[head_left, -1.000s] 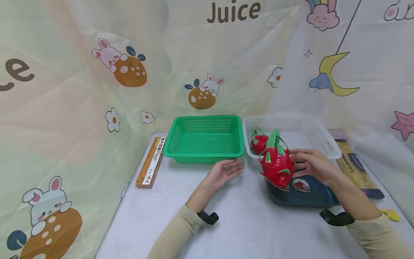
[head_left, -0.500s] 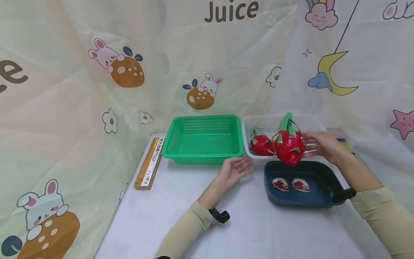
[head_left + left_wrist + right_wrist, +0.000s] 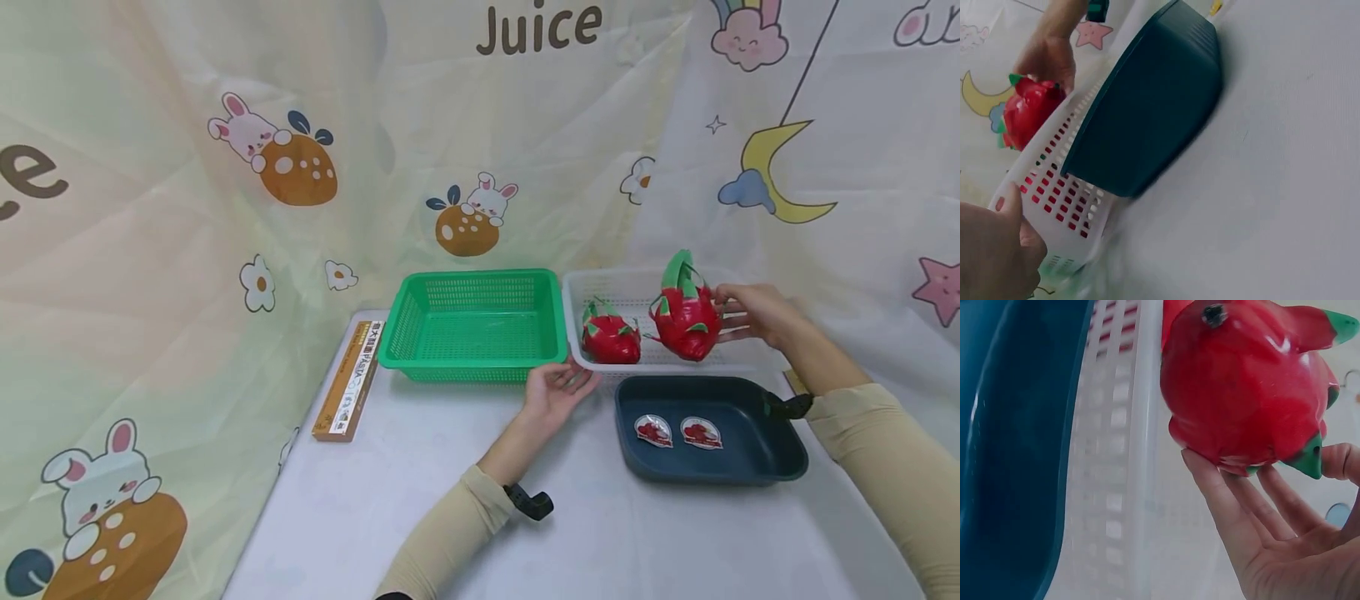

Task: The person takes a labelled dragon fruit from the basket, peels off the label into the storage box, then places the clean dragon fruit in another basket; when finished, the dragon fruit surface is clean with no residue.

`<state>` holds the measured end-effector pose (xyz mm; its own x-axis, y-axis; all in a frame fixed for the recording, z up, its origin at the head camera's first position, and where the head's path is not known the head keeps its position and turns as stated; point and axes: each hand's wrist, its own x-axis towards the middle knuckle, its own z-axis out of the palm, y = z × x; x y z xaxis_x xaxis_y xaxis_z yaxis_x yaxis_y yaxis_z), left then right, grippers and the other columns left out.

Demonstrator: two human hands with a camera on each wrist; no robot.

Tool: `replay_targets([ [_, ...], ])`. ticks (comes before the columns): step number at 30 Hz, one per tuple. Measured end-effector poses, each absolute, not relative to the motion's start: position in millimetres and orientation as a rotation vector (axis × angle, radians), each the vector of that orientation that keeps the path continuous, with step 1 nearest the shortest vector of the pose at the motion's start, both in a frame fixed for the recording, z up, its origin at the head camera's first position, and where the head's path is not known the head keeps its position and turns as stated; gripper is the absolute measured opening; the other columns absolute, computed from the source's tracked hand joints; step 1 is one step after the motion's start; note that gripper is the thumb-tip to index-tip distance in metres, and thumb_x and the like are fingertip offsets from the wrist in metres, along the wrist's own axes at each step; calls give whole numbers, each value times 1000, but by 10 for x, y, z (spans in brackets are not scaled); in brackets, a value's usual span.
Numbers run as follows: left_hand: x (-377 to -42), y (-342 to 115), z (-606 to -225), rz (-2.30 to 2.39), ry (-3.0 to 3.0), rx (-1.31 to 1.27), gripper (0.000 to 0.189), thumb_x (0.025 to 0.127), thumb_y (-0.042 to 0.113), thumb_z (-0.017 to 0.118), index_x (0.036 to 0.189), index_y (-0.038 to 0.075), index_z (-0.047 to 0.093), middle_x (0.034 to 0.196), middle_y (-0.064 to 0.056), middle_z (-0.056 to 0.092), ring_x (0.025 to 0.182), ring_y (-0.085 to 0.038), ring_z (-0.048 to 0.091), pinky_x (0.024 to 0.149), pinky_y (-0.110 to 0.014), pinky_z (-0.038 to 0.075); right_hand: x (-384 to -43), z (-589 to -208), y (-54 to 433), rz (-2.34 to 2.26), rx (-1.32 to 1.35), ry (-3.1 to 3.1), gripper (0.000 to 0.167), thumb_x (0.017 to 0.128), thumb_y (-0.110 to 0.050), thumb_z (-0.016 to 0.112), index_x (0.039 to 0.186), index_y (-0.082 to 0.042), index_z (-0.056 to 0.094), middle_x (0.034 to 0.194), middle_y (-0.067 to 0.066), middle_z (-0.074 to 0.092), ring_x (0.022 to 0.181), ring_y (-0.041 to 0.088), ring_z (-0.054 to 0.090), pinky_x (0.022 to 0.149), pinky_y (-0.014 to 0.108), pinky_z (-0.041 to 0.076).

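Note:
My right hand (image 3: 753,312) holds a red dragon fruit (image 3: 688,323) with green leaf tips between thumb and fingertips, above the right part of a white plastic basket (image 3: 738,367). In the right wrist view, the fingertips (image 3: 1194,464) touch the underside of the fruit. A second dragon fruit (image 3: 611,340) lies inside the basket at its left end. At the basket's front left corner, my left hand (image 3: 553,393) grips the rim. The left wrist view has the thumb (image 3: 1013,201) against the basket's wall; the other fingers are partly hidden.
A green basket (image 3: 471,369) stands directly left of the white one. In front of the white basket is a dark blue tray (image 3: 738,467) bearing two round fruit stickers (image 3: 701,432). A brown pasta box (image 3: 349,382) lies at the table's left edge. Behind hangs a printed cloth.
My right hand has carried the dragon fruit back and right, from over the blue tray to over the white basket. My left hand has shifted right to the white basket's corner.

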<state>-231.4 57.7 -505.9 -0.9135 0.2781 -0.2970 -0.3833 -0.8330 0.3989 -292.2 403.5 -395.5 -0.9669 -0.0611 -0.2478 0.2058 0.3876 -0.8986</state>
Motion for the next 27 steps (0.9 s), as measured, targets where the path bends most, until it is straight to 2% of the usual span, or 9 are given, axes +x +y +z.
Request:
replay_targets([
  [6,-2317,625,-5068,2768,584,-367,43,89,1,54,131,-8,51,125,-19,55,125,-37,51,109,-59,49,-3110,-4022,4083,-1564,130,2388,31,104,-30,56,115,-1,55,100,-2,66,89,21,71,91,53,61],
  [10,-2320,647,-5076,2786,564,-374,34,88,3,55,121,-6,58,123,-19,56,120,-35,52,109,-59,49,-3221,-4137,4097,-1513,156,2374,33,103,-27,58,121,0,51,112,7,62,96,28,69,93,54,60],
  [13,-2316,658,-5089,2793,552,-359,28,90,5,54,115,-5,60,120,-18,57,118,-35,51,110,-60,47,-3280,-4233,4101,-1496,181,2356,29,101,-26,58,116,-1,53,117,13,61,98,32,68,94,55,60],
  [16,-2311,659,-5111,2789,536,-339,31,91,7,53,118,-6,61,119,-17,57,117,-34,51,111,-59,46,-3330,-4328,4112,-1483,201,2340,23,99,-25,56,107,-3,57,112,14,64,95,32,69,92,55,61],
  [21,-2322,651,-5148,2773,529,-304,35,92,11,53,122,-6,61,118,-16,57,117,-33,50,111,-59,47,-3410,-4466,4167,-1487,213,2261,16,100,-22,49,95,-7,56,99,6,66,90,31,70,91,56,61],
  [27,-2345,624,-5175,2770,511,-281,31,90,11,54,117,-4,61,116,-16,56,115,-32,50,112,-59,46,-3475,-4561,4214,-1532,229,2136,22,100,-16,42,84,-11,57,93,5,65,90,31,69,89,57,61],
])
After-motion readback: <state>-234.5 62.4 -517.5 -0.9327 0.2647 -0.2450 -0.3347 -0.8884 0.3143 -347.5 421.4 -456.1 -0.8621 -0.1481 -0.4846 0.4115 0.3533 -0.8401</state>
